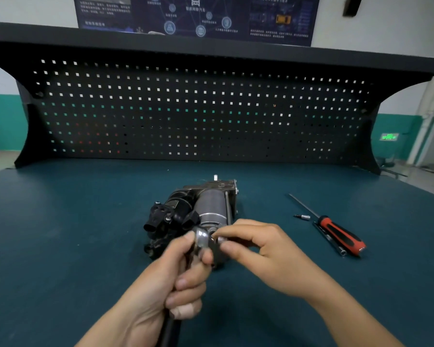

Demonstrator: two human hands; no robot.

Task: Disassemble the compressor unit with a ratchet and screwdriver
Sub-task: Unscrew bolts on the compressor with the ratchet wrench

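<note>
The compressor unit (201,211), likely heavy and rigid and best steadied by its metal cylinder, sits on the bench (85,221), and just in front of it the left hand (166,284) has its fingers clamped round the ratchet (201,241) handle while the right hand (261,249) pinches a socket (221,240) at its head.

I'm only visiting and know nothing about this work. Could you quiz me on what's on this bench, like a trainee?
1. True or false: the red-handled screwdriver lies untouched on the bench, right of the compressor.
2. The left hand grips: A) the ratchet handle B) the screwdriver C) the compressor.
3. Fill in: the right hand pinches a small metal piece at the ratchet's ____.
Key: 1 true; 2 A; 3 head.
</note>
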